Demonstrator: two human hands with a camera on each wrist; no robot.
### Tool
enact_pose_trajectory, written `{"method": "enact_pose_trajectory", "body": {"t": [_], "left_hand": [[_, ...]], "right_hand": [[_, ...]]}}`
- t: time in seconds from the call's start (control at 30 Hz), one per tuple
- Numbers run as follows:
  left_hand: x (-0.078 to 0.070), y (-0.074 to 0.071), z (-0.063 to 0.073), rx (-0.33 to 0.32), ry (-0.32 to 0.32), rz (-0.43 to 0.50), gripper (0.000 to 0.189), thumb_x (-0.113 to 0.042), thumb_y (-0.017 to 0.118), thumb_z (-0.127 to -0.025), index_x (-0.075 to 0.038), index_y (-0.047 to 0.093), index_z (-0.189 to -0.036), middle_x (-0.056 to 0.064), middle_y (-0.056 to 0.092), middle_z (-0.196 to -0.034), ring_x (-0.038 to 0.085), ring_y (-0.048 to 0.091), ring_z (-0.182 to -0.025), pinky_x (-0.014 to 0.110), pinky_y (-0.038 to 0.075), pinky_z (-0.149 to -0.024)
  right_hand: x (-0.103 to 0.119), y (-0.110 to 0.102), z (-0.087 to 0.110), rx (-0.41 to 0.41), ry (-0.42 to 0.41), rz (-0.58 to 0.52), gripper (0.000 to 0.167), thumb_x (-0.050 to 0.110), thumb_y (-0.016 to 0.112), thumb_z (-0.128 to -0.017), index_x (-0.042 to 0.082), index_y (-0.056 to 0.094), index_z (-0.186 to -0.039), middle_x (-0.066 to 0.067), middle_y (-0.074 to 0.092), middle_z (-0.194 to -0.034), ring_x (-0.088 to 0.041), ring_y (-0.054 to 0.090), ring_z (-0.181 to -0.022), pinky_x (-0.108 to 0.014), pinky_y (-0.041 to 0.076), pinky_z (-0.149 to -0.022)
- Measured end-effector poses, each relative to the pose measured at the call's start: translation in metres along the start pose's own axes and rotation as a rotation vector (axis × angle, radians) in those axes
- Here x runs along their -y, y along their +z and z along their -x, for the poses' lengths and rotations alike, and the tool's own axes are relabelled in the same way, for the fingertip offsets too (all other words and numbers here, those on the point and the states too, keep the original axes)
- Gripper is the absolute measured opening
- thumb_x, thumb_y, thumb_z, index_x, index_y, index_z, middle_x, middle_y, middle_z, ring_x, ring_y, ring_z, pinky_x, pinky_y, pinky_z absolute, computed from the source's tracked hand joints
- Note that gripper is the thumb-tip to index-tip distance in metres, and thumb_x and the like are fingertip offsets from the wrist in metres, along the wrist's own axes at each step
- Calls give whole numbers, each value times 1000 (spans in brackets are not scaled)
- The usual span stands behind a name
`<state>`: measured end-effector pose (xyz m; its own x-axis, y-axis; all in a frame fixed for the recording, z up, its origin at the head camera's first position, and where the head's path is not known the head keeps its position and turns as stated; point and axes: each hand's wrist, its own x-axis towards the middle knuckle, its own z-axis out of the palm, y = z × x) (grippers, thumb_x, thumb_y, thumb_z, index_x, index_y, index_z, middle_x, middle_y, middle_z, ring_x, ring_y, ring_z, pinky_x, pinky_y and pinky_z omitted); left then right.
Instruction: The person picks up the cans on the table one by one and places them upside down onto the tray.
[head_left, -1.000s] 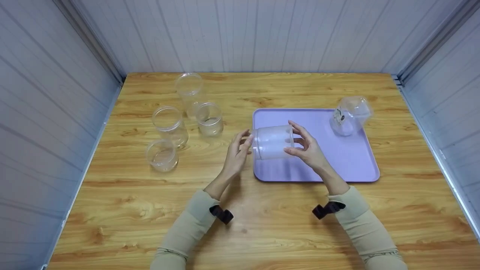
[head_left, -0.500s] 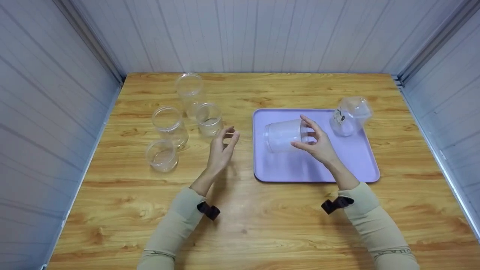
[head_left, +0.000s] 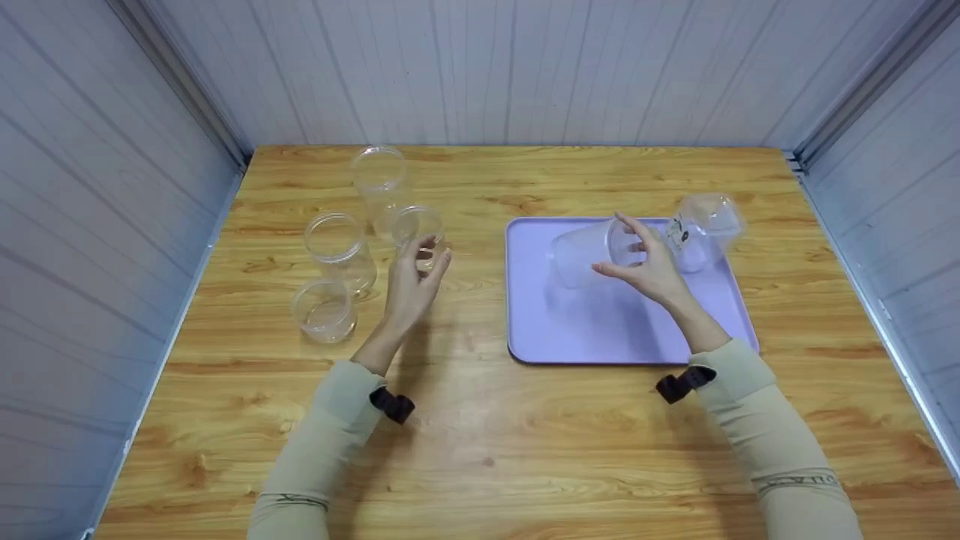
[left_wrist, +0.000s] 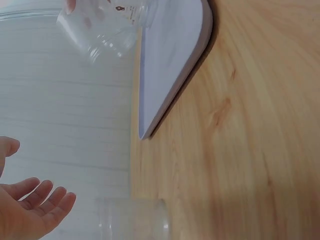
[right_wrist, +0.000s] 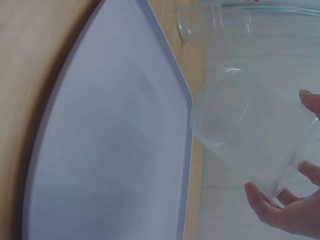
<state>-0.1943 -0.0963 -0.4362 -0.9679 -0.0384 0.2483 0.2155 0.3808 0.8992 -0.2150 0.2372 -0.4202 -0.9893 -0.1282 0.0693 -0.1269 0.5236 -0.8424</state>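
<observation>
My right hand (head_left: 654,271) grips a clear plastic jar (head_left: 583,256) by one end, thumb and fingers spread around it. The jar lies on a slant above the purple tray (head_left: 555,341), its other end pointing left and down. In the right wrist view, the same jar (right_wrist: 245,125) shows its round end over the tray's far edge. My left hand (head_left: 411,289) is at a short clear jar (head_left: 417,219), overlapping its lower part in the head view. Loosely bent fingers of this hand (left_wrist: 35,215) hold nothing in the left wrist view, and the jar (left_wrist: 132,220) stands beyond them.
A clear angular jar with a printed label (head_left: 709,225) stands at the tray's back right corner. On the left are a tall clear jar (head_left: 379,176), a medium one (head_left: 339,251) and a low one (head_left: 325,311). Pale panel walls (head_left: 480,75) enclose the wooden table (head_left: 487,450).
My left hand has let go of the large jar and moved left to the short jar. My right hand has carried the large jar right and a little back over the tray.
</observation>
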Motion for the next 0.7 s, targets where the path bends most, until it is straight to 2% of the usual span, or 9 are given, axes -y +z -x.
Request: {"method": "enact_pose_trajectory", "body": {"t": [0.13, 0.33, 0.5, 0.6, 0.7], "left_hand": [[0, -8, -6, 11, -24, -51, 46, -26, 56, -87, 6, 48, -118, 20, 49, -113, 30, 47, -100, 35, 45, -74], [1, -18, -12, 6, -34, -134, 44, -23, 58, -86, 5, 48, -118, 18, 49, -111, 28, 47, -100, 39, 45, -76], [2, -26, -16, 20, -40, -189, 46, -24, 57, -87, 4, 45, -121, 17, 47, -115, 27, 46, -101, 37, 44, -77], [4, -30, -19, 19, -27, -245, 48, -25, 56, -87, 5, 45, -121, 17, 45, -117, 28, 44, -102, 36, 43, -79], [4, -34, -23, -3, -7, -304, 48, -25, 57, -86, 5, 45, -121, 17, 45, -116, 29, 44, -102, 38, 42, -81]], "right_hand": [[-4, -4, -8, -9, 2, 73, 84, 29, 77, -68, 11, 33, -137, -21, 34, -130, -37, 39, -103, -45, 40, -79], [-9, -11, -20, -3, 49, 195, 87, 35, 75, -68, 10, 30, -138, -22, 29, -133, -40, 37, -109, -53, 33, -87], [-12, -12, -29, -1, 79, 267, 91, 39, 75, -67, 10, 28, -139, -25, 24, -136, -41, 31, -117, -57, 25, -93], [-14, -12, -34, 4, 98, 307, 91, 41, 74, -67, 10, 28, -139, -26, 23, -135, -43, 27, -120, -61, 21, -94], [-15, -12, -39, 15, 119, 334, 91, 42, 74, -67, 12, 28, -139, -26, 23, -135, -43, 26, -120, -63, 21, -92]]}}
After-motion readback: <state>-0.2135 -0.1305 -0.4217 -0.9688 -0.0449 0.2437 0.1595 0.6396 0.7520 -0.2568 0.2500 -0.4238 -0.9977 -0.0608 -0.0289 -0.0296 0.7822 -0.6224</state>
